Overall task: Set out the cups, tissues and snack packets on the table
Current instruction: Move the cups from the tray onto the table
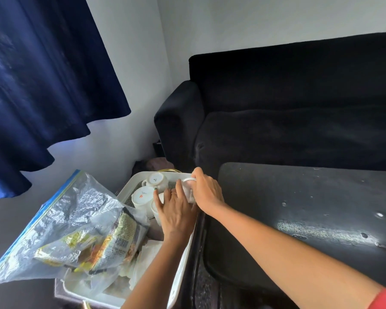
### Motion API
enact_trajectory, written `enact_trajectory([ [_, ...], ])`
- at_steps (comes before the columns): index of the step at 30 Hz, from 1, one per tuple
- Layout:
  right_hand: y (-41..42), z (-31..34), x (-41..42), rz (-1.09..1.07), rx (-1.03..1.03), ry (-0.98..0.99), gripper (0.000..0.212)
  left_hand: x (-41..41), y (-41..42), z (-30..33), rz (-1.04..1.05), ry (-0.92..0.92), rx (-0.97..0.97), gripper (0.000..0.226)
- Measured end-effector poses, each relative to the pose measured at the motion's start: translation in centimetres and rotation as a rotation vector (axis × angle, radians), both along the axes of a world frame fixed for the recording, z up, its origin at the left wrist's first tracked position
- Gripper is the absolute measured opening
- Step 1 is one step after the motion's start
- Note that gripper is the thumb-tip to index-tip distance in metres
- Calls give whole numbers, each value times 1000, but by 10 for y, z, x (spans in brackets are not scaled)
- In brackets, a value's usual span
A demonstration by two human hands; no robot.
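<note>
Here the cup step is under way: inside the white tray (183,259), left of the dark table (310,208), the right hand (206,192) grips a cup (188,186); the left hand (176,210) rests flat on another. Next, lift it onto the table.

cup (188,192) mostly hidden behind both hands | tabletop (310,219) cut off at right edge | tissues (143,262) half covered by bag (60,224)

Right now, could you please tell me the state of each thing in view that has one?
Right hand: grips a white cup by its handle.
Left hand: fingers rest on another cup.
Two cups: upside down in the white tray.
Snack bag: slumped in the tray.
Table: bare.
</note>
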State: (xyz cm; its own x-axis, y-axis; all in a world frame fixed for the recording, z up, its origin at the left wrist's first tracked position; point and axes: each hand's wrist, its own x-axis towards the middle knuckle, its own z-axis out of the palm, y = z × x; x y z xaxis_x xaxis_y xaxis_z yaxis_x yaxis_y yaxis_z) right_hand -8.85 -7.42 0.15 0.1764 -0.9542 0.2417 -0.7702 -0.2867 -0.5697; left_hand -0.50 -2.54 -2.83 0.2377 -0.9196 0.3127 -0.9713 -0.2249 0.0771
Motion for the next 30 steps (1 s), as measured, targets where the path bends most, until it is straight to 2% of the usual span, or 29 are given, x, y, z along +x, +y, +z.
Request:
enact_trajectory([
  [8,13,30,-20,-16,-92,-99,12,-31,10,27,67,224,-83,50],
  [15,43,46,-59,62,-89,-251,23,-73,30,42,77,701,-113,44],
  [20,69,27,-98,-178,-187,-296,28,-106,45,41,72,1058,-23,39],
  [23,79,13,-117,-292,-84,-389,34,-121,53,37,60,1294,39,44],
  [26,90,1,-137,-261,155,-635,48,-130,61,36,-14,1573,132,39],
  [28,99,-8,-147,-213,269,-745,52,-134,65,36,-81,1612,200,33],
  [30,108,-18,-154,-185,323,-797,43,-137,68,33,-160,1591,261,32],
])
